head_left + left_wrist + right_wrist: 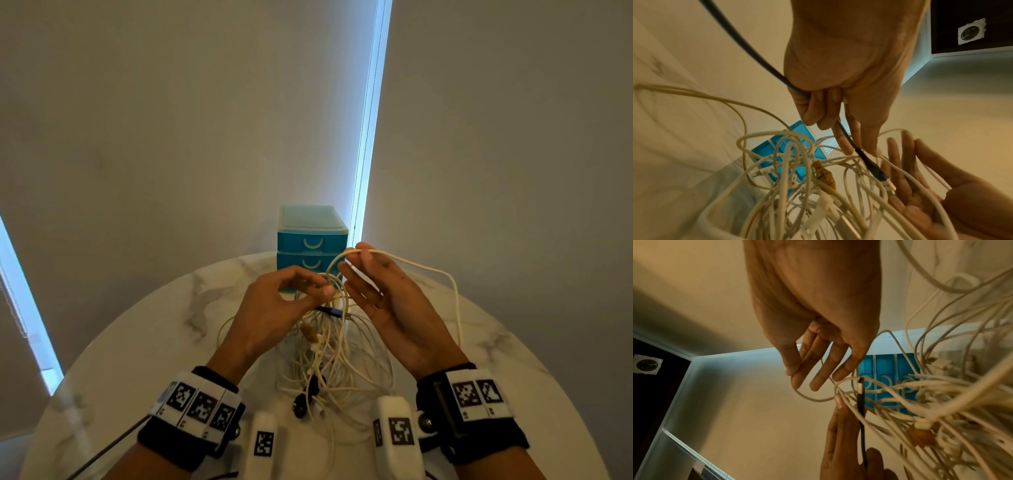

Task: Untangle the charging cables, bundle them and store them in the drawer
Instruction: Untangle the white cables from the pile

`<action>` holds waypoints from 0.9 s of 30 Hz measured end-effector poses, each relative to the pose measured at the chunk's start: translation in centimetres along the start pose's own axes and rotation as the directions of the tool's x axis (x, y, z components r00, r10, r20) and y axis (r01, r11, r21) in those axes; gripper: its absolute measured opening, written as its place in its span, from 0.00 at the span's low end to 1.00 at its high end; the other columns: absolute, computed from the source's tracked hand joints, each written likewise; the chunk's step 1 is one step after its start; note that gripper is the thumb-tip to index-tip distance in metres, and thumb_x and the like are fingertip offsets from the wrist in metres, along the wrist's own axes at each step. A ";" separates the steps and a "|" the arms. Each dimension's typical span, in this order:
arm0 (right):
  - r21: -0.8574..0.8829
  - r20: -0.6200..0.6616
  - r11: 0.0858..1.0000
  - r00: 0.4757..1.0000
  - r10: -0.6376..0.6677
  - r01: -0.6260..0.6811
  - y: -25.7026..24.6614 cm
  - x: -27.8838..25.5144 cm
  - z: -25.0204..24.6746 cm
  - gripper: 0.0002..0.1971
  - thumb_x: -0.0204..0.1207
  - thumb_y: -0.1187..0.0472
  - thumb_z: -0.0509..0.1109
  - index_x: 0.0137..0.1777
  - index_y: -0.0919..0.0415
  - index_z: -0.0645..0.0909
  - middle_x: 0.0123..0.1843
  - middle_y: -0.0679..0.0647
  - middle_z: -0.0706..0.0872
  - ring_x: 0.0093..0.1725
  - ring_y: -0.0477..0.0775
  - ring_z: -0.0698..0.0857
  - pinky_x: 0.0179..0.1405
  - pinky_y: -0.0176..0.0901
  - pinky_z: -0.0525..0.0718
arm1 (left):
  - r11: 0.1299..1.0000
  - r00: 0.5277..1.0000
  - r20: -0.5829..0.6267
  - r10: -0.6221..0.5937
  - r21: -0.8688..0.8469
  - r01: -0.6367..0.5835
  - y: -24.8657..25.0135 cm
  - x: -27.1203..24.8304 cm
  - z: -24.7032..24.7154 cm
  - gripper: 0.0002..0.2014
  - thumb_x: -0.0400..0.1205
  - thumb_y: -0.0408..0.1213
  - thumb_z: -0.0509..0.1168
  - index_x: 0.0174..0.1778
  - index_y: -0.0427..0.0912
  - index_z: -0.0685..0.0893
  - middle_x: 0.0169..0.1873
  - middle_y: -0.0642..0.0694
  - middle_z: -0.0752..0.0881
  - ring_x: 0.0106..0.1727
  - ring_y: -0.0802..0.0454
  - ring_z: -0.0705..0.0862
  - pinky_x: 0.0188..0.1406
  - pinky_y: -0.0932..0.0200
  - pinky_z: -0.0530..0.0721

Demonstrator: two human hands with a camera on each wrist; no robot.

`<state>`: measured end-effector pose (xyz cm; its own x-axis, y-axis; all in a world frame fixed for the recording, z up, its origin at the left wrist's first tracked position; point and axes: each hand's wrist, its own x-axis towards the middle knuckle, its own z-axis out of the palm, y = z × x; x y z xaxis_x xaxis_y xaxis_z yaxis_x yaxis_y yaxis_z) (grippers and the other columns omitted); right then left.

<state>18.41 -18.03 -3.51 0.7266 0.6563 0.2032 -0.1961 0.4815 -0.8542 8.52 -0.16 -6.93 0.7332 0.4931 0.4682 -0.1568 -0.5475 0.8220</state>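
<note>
A tangle of white charging cables hangs from my hands down to the round marble table. My left hand holds a black cable in its curled fingers, and the cable's USB plug sticks out below them. My right hand is palm up, with thumb and index finger pinching a loop of white cable; its other fingers are straight. The blue drawer unit stands behind the hands with its visible drawers closed.
The drawer unit stands at the table's far edge against a pale wall. A bright window strip rises behind it. A black plug and an amber connector hang in the tangle. One white cable arcs out to the right.
</note>
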 end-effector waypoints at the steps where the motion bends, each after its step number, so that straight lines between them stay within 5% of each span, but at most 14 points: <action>1: -0.007 -0.002 1.000 1.000 0.002 -0.002 0.0 0.0 0.1 0.15 0.91 0.56 0.68 0.74 0.56 0.86 0.67 0.55 0.95 0.69 0.52 0.93 0.67 0.45 0.91 | 1.000 1.000 -0.005 -0.009 0.001 0.009 0.1 0.0 0.1 0.11 0.79 0.55 0.81 0.54 0.58 0.94 0.49 0.63 0.95 0.59 0.65 0.90 0.60 0.65 0.81; 5: 0.038 0.023 0.999 0.999 0.024 -0.025 0.1 -0.1 0.0 0.14 0.91 0.56 0.68 0.72 0.57 0.88 0.59 0.52 0.96 0.52 0.45 0.94 0.38 0.33 0.88 | 1.000 1.000 0.011 0.013 0.006 -0.013 0.2 -0.2 0.3 0.10 0.79 0.56 0.80 0.55 0.62 0.95 0.49 0.66 0.94 0.58 0.68 0.89 0.58 0.67 0.83; 8: 0.044 0.055 0.998 0.998 0.037 -0.040 0.3 0.1 0.0 0.14 0.92 0.58 0.67 0.69 0.63 0.89 0.57 0.59 0.95 0.53 0.50 0.95 0.49 0.39 0.94 | 0.999 0.999 -0.001 0.051 0.002 -0.051 0.0 -0.2 0.3 0.09 0.81 0.56 0.77 0.55 0.63 0.95 0.48 0.68 0.93 0.57 0.69 0.88 0.54 0.72 0.82; 11: -0.097 0.024 0.995 1.000 -0.004 0.006 0.7 0.5 -0.3 0.15 0.93 0.55 0.66 0.68 0.64 0.88 0.61 0.63 0.95 0.62 0.57 0.95 0.62 0.46 0.94 | 0.999 0.998 -0.032 0.052 -0.007 -0.052 -0.4 -0.1 0.3 0.07 0.84 0.54 0.76 0.56 0.61 0.94 0.50 0.65 0.93 0.59 0.65 0.88 0.57 0.63 0.87; 16: -0.568 -0.014 0.812 0.985 -0.172 0.134 2.0 0.6 -0.8 0.12 0.88 0.49 0.74 0.63 0.56 0.90 0.56 0.48 0.97 0.60 0.42 0.94 0.68 0.44 0.90 | 0.992 0.990 -0.126 0.057 -0.108 -0.071 0.1 0.0 -0.2 0.06 0.86 0.48 0.76 0.55 0.54 0.94 0.51 0.61 0.95 0.60 0.63 0.91 0.57 0.67 0.87; 22: -0.900 0.079 0.401 0.967 -0.240 0.173 3.4 1.1 -2.1 0.11 0.80 0.52 0.83 0.59 0.42 0.89 0.54 0.32 0.91 0.58 0.35 0.85 0.49 0.18 0.76 | 0.961 0.965 -0.249 0.086 -0.233 -0.146 1.1 0.0 -0.8 0.06 0.87 0.42 0.76 0.57 0.47 0.95 0.54 0.56 0.96 0.62 0.59 0.92 0.53 0.72 0.87; 27: -0.876 0.011 0.465 0.969 -0.245 0.128 3.6 1.5 -2.9 0.07 0.83 0.55 0.80 0.59 0.48 0.92 0.54 0.38 0.92 0.57 0.35 0.85 0.50 0.18 0.77 | 0.937 0.955 -0.287 0.071 -0.309 -0.163 1.9 0.2 -1.7 0.08 0.87 0.39 0.75 0.60 0.48 0.95 0.59 0.57 0.95 0.65 0.60 0.91 0.62 0.66 0.89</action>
<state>20.66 -17.00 -7.66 0.7451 0.5246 0.4119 0.5785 -0.2008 -0.7906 7.22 0.07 -4.77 0.4993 0.6264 0.5987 -0.4706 -0.3841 0.7943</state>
